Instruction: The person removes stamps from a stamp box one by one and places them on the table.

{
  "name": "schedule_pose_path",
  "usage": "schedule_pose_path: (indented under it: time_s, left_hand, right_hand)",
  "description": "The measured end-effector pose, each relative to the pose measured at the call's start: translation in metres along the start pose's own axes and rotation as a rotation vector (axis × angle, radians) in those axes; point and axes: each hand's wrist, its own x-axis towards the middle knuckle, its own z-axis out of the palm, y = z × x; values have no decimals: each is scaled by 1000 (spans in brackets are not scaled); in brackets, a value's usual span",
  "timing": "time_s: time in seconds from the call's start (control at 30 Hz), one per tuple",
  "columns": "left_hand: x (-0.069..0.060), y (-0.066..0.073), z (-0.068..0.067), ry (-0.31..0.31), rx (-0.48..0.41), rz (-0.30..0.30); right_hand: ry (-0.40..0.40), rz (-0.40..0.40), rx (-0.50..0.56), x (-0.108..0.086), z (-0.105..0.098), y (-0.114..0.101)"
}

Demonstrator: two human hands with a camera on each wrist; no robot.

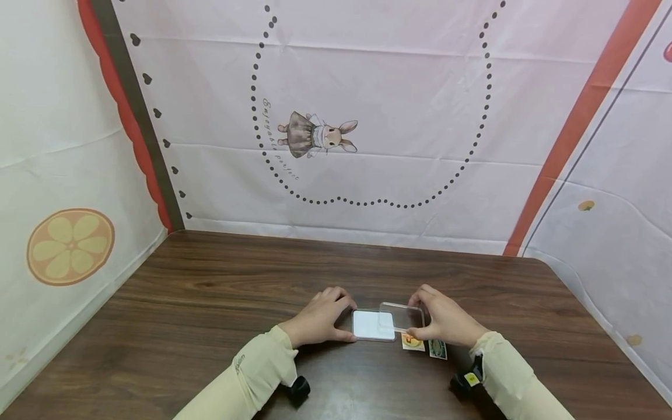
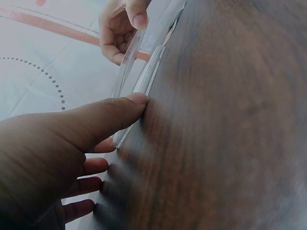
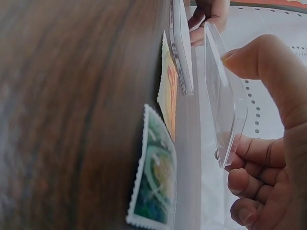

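Observation:
A flat clear plastic case base with a white insert (image 1: 370,325) lies on the table. My left hand (image 1: 324,318) grips its left end, thumb on the near edge and index finger at the far edge. Between thumb and fingers my right hand (image 1: 446,318) holds a clear plastic lid (image 3: 223,96), tilted and raised above the table. In the head view the lid overlaps the right part of the base. Under the right hand lie two stamps with toothed edges: an orange-yellow stamp (image 3: 168,91) beside the base, and a green stamp (image 3: 156,172) nearer the right wrist.
The brown wood-grain table (image 1: 236,280) extends around both hands. Behind it hangs a pale printed cloth (image 1: 399,116) with a rabbit figure, and similar cloth rises at both sides. Both wrists carry small black cameras, one seen below the left sleeve (image 1: 262,364).

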Motion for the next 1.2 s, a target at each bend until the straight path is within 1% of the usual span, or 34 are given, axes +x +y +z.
schedule_pose_path:
  time_s: [0.1,0.33,0.53,0.8,1.2]
  left_hand:
    - [0,0,1,2,1,2]
    - [0,0,2,6,8,8]
    - [0,1,1,7,10,7]
    - [0,1,0,8,8,2]
    - [0,0,0,24,-1,3]
  right_hand:
    - [-7,5,1,2,2,-2]
    - [-13,-45,21,6,6,-7]
    - [-35,-30,19,9,7,-11]
    - [-39,-51,24,13,10,-15]
    - [-92,-23,42,20,11,-25]
